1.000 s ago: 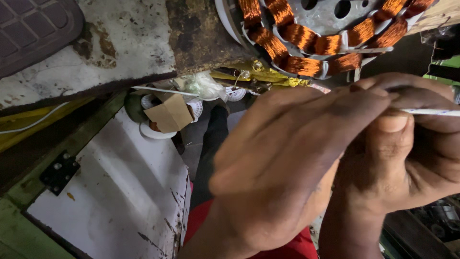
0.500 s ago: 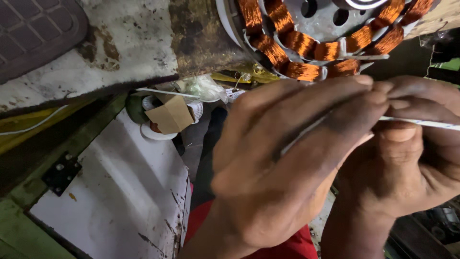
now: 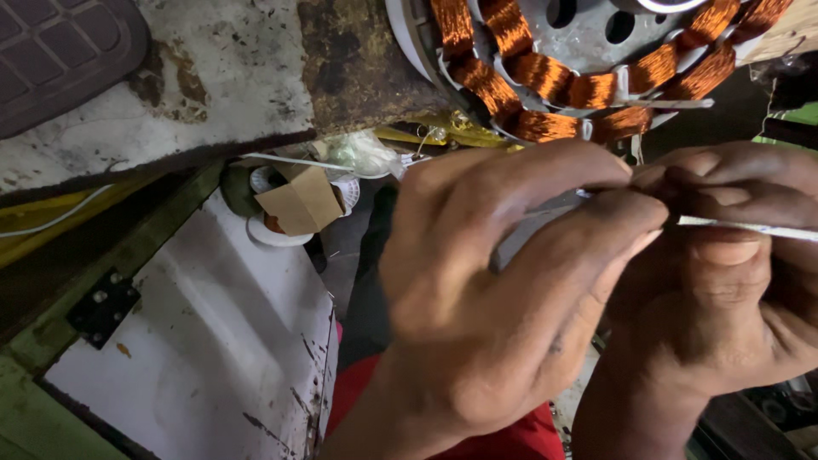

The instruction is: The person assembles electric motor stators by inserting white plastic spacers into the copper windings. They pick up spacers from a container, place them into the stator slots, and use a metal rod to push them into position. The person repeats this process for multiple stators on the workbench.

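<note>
My left hand [image 3: 503,298] and my right hand [image 3: 724,281] meet close under the camera, fingertips pinched together on a thin white strip [image 3: 750,227] that runs off to the right edge. Just above them, at the worn bench edge, lies a round motor stator [image 3: 588,68] with several copper wire coils around a grey metal hub with holes. A short white strip pokes out from between two coils on its lower right. How the strip is held inside the fingers is hidden.
A stained white bench top [image 3: 213,77] fills the upper left, with a dark ribbed mat [image 3: 51,51] at its corner. Below are a white metal panel [image 3: 204,349], a folded cardboard piece [image 3: 298,204] on white spools, a crumpled plastic bag and red cloth [image 3: 477,434].
My hands have dropped slightly away from the stator, so more of its coils show. The white strip stays pinched between both hands and now lies nearly level.
</note>
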